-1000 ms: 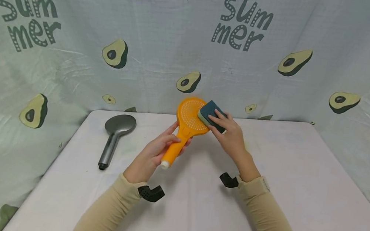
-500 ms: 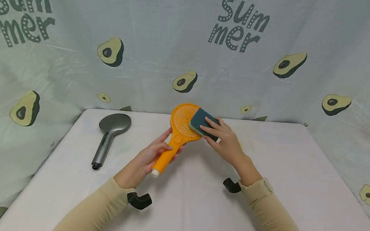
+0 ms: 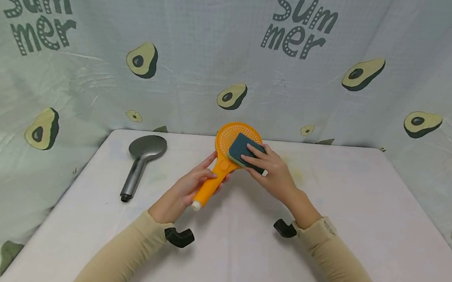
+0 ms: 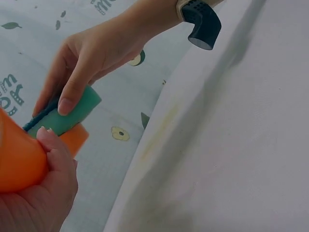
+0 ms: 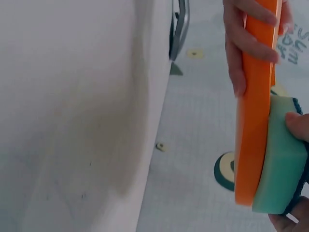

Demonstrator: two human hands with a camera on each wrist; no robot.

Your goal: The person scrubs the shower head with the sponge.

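Note:
My left hand (image 3: 189,187) grips the orange shower head (image 3: 209,189) by its handle, holding it above the table with the perforated face up. A sponge (image 3: 245,152) with a dark blue scouring side and a green foam side is pinched in my right hand (image 3: 273,175). In the right wrist view, the green foam of the sponge (image 5: 280,154) lies flat against the face of the shower head (image 5: 253,130). The sponge covers the lower right of that face in the head view. A grey shower head (image 3: 142,160) lies on the table to the left.
The white-covered table (image 3: 327,191) extends around both hands. Behind it and at its sides hangs a pale curtain (image 3: 196,29) printed with avocados and lettering. Black camera mounts (image 3: 179,237) sit on both wrists.
The sponge has slid from the right edge of the orange shower head's face toward its lower middle. My left hand keeps its grip on the handle; the grey shower head stays put.

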